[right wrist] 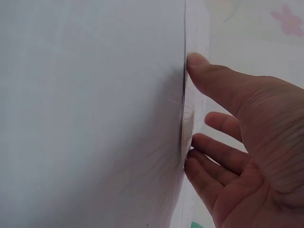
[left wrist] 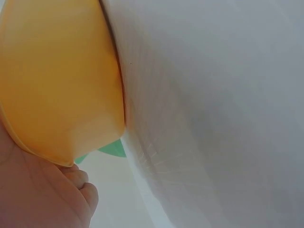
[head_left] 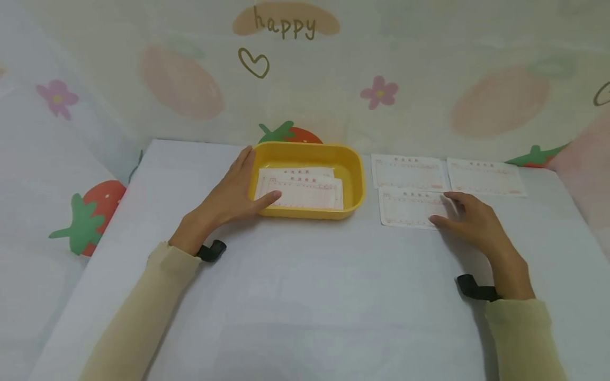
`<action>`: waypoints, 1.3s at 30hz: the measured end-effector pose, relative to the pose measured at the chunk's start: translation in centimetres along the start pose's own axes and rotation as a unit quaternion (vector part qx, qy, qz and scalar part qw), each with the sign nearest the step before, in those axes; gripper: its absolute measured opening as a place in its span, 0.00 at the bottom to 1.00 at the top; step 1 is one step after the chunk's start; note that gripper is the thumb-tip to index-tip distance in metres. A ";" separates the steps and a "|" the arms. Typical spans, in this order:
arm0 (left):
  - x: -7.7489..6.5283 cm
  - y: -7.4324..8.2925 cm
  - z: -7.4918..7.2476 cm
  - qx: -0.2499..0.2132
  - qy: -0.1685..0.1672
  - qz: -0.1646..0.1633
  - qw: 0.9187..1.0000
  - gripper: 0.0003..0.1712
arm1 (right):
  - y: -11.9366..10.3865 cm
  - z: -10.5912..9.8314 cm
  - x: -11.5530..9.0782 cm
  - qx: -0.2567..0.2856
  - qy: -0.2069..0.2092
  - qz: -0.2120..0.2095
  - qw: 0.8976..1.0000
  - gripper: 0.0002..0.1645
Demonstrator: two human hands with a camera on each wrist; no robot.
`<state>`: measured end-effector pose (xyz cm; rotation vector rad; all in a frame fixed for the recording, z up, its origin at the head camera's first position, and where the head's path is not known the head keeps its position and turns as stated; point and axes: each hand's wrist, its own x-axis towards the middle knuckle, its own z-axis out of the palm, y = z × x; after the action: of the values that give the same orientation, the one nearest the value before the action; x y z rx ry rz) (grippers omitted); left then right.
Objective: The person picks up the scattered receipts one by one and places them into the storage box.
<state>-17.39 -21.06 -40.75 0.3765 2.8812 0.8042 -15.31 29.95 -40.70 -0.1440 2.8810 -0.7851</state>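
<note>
A yellow plastic tray stands on the table, with printed paper slips overlapping inside. My left hand grips the tray's left side; its thumb reaches over the front rim and its fingers lie along the outer wall. In the left wrist view, the tray wall rises beside the hand. My right hand is at the right end of the nearest loose slip, thumb and fingers spread apart. In the right wrist view, the thumb and fingertips touch the slip, whose edge bows slightly.
Two more slips, one at left and one at right, lie behind it, right of the tray. A white cloth covers the table. A curtain with strawberry and flower prints hangs behind. Each wrist wears a black strap.
</note>
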 end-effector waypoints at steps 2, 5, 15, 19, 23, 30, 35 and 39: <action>0.0 -0.1 0.0 -0.002 -0.001 0.001 1.000 0.65 | 0.0 0.1 0.0 -0.007 -0.005 0.001 1.000 0.51; 0.0 -0.1 0.1 -0.003 0.000 0.001 1.000 0.65 | 0.0 0.2 0.0 -0.012 -0.005 -0.001 1.000 0.51; -0.3 -0.1 -0.1 0.011 -0.002 -0.006 1.000 0.66 | -0.3 0.3 -0.1 -0.023 0.002 -0.017 1.000 0.49; -0.2 0.0 -0.1 0.009 -0.003 -0.006 1.000 0.67 | -0.4 0.2 -0.1 -0.021 0.004 -0.015 1.000 0.49; -0.1 0.0 0.0 0.013 -0.006 -0.008 1.000 0.66 | -0.4 0.2 -0.1 -0.018 0.008 -0.011 1.000 0.49; -0.1 -0.1 0.0 0.012 -0.009 -0.012 1.000 0.67 | -0.6 0.3 0.0 -0.009 0.011 -0.013 1.000 0.48; -0.1 -0.1 -0.1 0.013 -0.006 -0.009 1.000 0.67 | -0.7 0.2 0.0 -0.006 0.011 -0.008 1.000 0.48; -0.2 0.0 0.0 0.011 -0.008 -0.009 1.000 0.67 | -0.8 0.2 0.0 -0.005 0.005 0.002 1.000 0.49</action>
<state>-17.20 -21.13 -40.74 0.3567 2.8769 0.7631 -15.19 29.16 -40.49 -0.1347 2.8943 -0.7729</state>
